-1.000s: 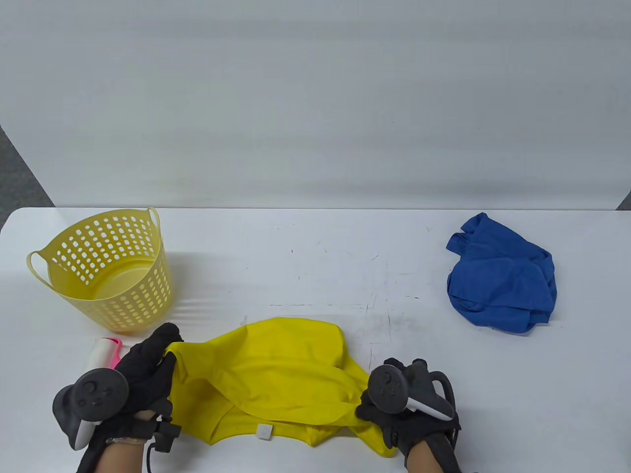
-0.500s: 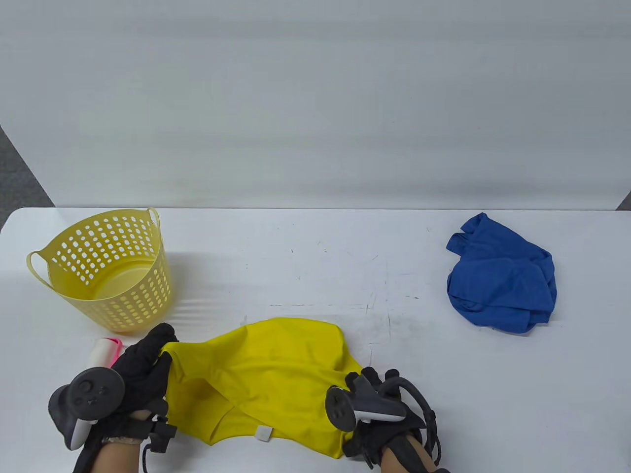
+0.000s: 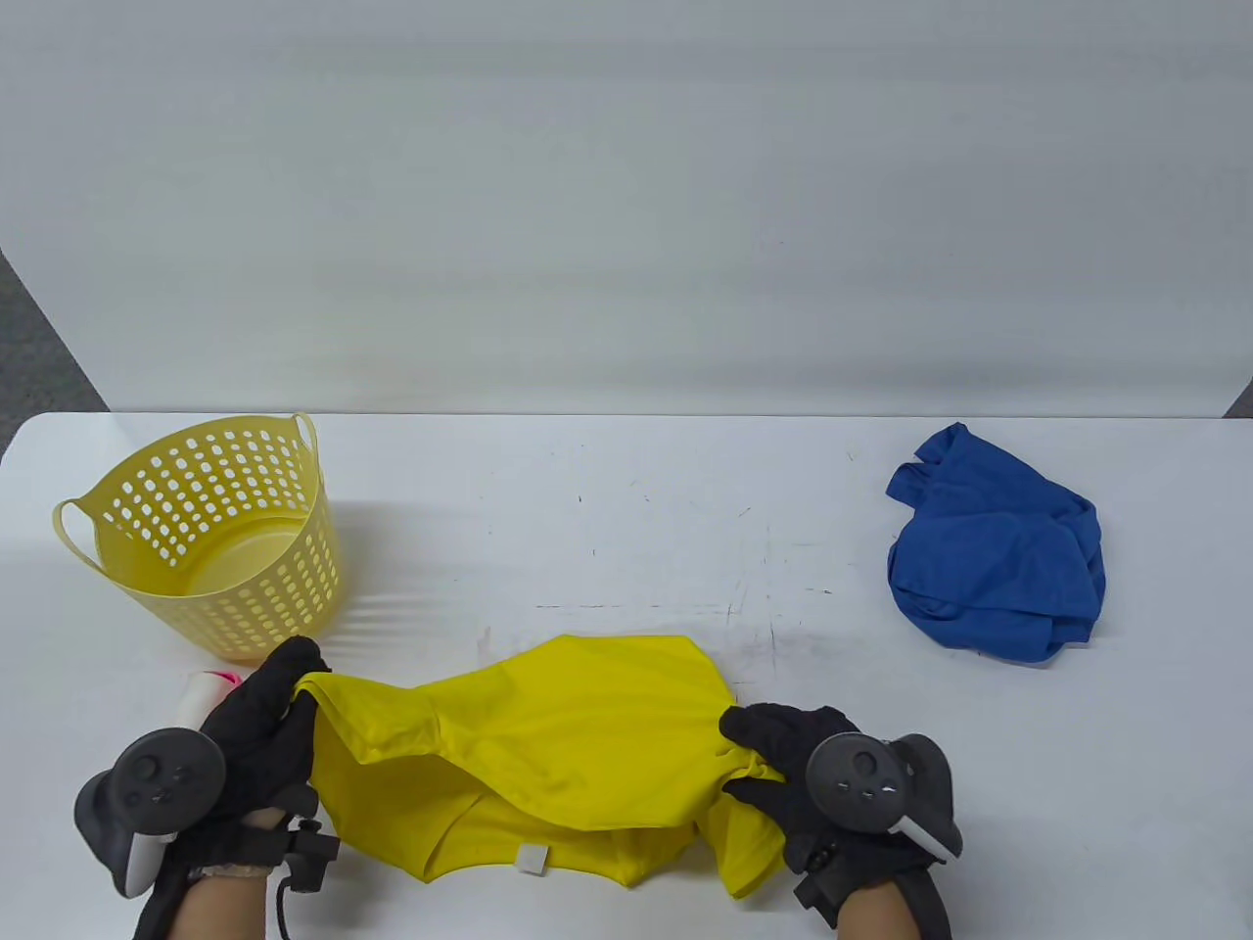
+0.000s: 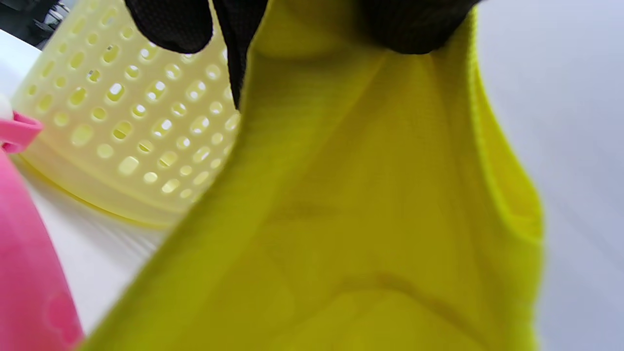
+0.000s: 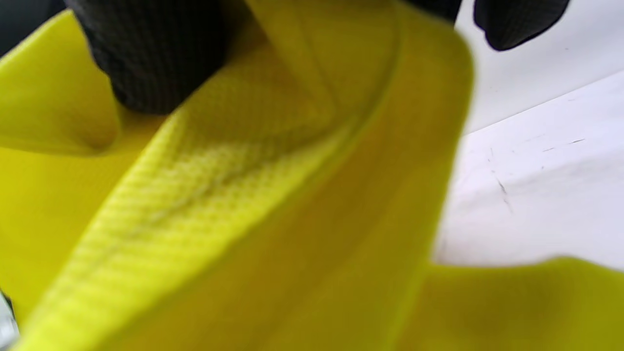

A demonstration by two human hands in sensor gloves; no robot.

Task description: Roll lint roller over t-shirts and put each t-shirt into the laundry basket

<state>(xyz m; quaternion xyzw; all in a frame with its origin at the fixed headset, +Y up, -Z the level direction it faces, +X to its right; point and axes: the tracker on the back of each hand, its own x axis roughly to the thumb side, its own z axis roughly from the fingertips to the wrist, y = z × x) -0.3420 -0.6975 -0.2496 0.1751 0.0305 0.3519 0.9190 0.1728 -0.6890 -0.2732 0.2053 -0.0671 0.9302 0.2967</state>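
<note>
White scuffed table (image 3: 626,509), grey wall behind — the left hand (image 3: 259,729) and right hand (image 3: 783,774) each pinch the crumpled yellow fabric t-shirt (image 3: 548,744).

Bright, even light; blurred wrist views

- My table view looks down from above the near edge of the white table (image 3: 607,509), facing the far wall, wide enough to take in both ends.
- My left wrist view sits very close behind the left hand's fingers (image 4: 170,24), facing the laundry basket (image 4: 122,126) at the left.
- My right wrist view is as close, facing the far tabletop.
- All three share the yellow t-shirt (image 3: 548,744).
</note>
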